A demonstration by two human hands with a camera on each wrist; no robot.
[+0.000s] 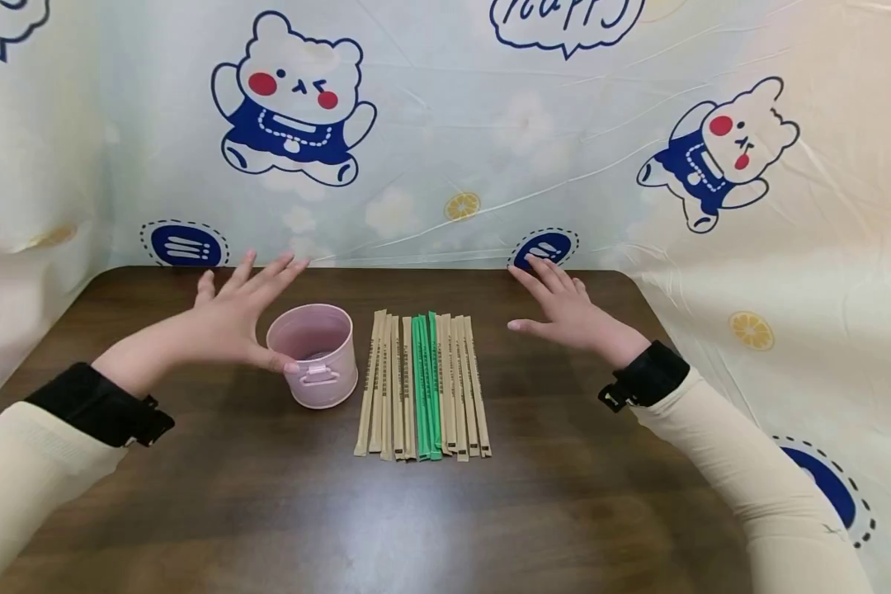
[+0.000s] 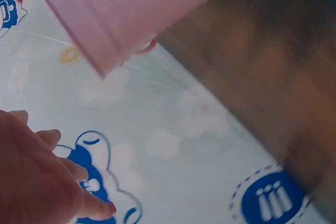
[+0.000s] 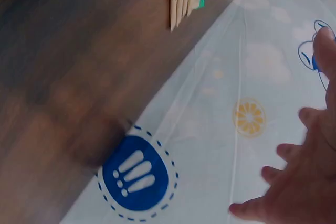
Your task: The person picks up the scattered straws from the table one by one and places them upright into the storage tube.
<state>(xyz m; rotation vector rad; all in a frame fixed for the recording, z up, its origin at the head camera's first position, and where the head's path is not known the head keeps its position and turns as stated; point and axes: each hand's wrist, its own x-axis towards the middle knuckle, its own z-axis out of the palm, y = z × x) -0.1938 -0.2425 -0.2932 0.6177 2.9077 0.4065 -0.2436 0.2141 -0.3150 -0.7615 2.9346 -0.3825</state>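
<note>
The left hand [image 1: 230, 323] and right hand [image 1: 564, 318] are spreading wide, gripping nothing; slim tan and green wrapped sticks [image 1: 425, 388] are lying between them, none showing inside the round pink bucket [image 1: 325, 391] by the left thumb

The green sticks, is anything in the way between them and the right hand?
On the table, tan sticks lie between the green sticks and the right hand; nothing visible lies on top of the green sticks.

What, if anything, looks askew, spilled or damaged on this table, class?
Nothing really stands out: the pink bucket stands upright, and the brown packets lie either side of the green packets, ends only slightly uneven. No spill or damage shows.
</note>
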